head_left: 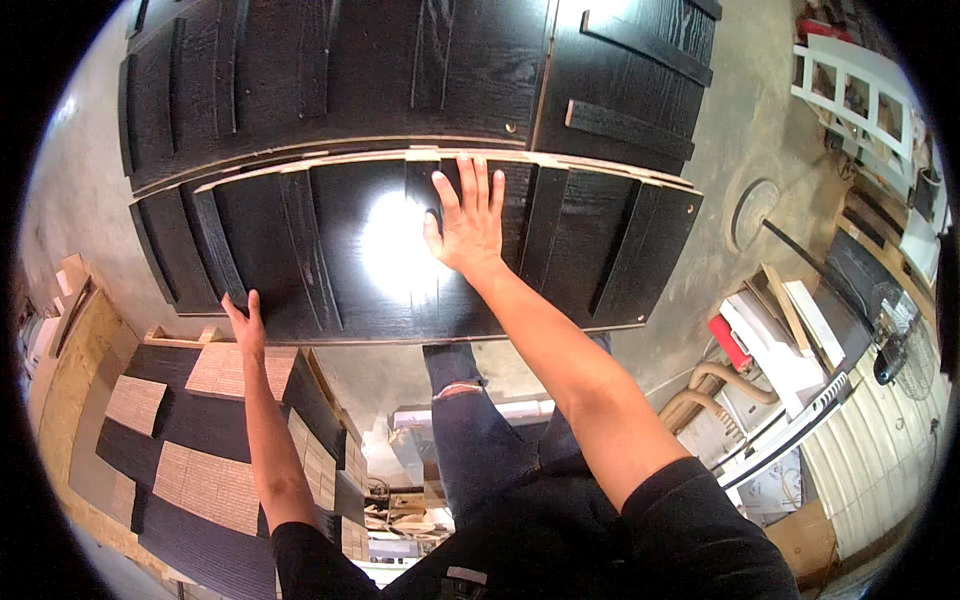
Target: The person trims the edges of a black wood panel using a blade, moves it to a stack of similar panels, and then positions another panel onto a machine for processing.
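A black wood-grained panel (470, 298) with raised black strips (300, 245) across its face stands in front of my legs. My right hand (470, 225) lies against it with the fingers spread, their tips reaching the pale upper edge. Closed at the panel's lower left edge, my left hand (245, 322) grips it beside one of the strips; part of that grip is hidden. Right behind stands a larger black panel (370, 70) with similar strips, its pale lower edge running along the nearer panel's top. A bright light reflects off the nearer panel.
At lower left is a dark ribbed surface (210, 425) with pale slatted wood pieces (205, 485). A fan (895, 335), white boards (790, 345) and a beige hose (720, 375) stand to the right. A white frame (850, 85) is at far right.
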Motion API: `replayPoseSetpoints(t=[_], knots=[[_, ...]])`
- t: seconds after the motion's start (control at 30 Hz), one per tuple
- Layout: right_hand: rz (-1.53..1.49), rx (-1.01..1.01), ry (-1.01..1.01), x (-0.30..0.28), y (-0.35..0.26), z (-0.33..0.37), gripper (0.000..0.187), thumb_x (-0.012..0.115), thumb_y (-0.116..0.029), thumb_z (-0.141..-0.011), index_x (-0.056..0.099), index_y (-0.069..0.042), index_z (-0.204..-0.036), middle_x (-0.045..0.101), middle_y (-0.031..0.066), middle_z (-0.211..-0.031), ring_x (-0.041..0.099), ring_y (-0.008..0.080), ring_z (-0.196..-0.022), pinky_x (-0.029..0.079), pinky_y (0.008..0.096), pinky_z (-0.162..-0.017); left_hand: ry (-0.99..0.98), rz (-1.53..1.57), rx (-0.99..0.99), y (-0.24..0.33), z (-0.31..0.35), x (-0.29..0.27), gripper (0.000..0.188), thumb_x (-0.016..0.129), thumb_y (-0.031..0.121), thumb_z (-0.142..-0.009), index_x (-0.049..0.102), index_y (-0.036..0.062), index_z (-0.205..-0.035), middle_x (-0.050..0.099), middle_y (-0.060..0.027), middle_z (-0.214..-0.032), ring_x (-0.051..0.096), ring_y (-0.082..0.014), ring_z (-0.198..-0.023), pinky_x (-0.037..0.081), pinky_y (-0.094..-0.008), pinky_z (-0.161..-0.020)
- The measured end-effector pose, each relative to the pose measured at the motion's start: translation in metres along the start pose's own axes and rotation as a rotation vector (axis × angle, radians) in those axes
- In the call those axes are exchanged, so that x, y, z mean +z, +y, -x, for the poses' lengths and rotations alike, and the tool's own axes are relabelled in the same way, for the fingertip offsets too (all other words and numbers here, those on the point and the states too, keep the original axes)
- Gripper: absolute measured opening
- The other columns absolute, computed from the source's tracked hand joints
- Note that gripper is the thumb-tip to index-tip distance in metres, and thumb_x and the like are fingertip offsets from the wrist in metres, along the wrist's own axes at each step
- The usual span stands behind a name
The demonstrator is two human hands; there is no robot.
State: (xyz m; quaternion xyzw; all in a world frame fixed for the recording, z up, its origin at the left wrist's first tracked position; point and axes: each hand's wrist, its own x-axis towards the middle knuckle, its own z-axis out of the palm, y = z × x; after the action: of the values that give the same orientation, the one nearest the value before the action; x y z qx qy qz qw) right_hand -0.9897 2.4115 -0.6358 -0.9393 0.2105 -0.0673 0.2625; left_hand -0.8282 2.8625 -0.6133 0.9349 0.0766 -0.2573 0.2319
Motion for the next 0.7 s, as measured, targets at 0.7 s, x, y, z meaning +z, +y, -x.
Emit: replayPoseSetpoints(t=[0.7], knots=[[0.023, -0.002, 0.010, -0.002, -0.001, 0.003, 0.071, 0.059, -0.033, -0.085, 0.034, -0.015, -0.150, 0.026, 0.0226, -0.162, 0.019, 0.0419, -0.153, 0.009, 0.0623, -0.123, 0.026, 0.055, 0.030, 0.007, 0.003, 0.003, 0.093, 0.065, 0.056, -0.096, 0.028, -0.0082, -0.152, 0.037, -0.0321, -0.153, 0.036, -0.0380, -0.144, 0.027, -0.0423, -0.119]])
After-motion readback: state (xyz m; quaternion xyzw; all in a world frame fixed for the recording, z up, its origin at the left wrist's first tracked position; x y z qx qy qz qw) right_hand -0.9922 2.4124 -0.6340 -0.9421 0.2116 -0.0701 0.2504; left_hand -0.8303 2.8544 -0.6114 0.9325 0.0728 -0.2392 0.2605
